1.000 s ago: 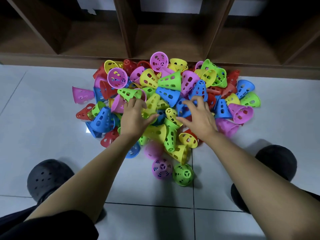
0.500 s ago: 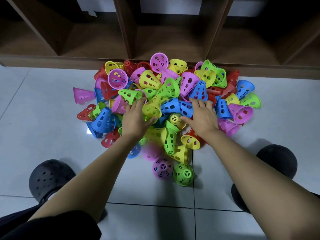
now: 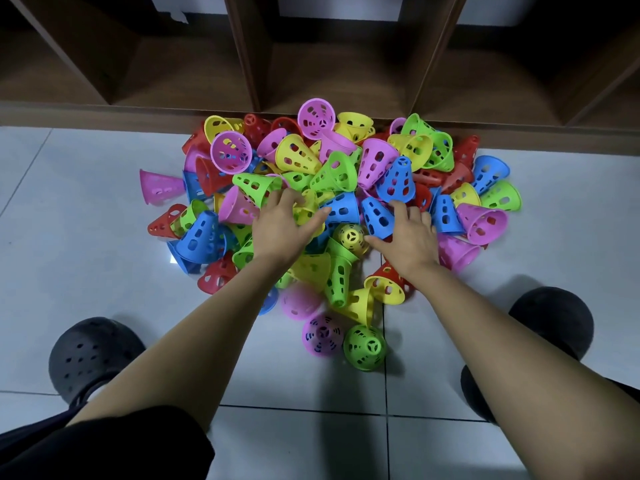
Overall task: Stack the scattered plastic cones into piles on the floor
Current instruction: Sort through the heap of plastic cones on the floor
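**Both hands in the heap, nothing stacked yet**

The plastic cones [image 3: 377,161] lie jumbled on the tiled floor [image 3: 86,271] against the far shelf unit [image 3: 104,114]. The left hand [image 3: 280,225] curls fingers and thumb round a yellow cone [image 3: 308,212], probably to lift it. The right hand [image 3: 410,233] rests spread and empty on a blue cone [image 3: 379,216], likely steadying it.

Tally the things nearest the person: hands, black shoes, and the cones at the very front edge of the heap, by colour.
hands: 2 (left hand, right hand)
black shoes: 2 (the other)
purple cone: 1
green cone: 1
total: 6
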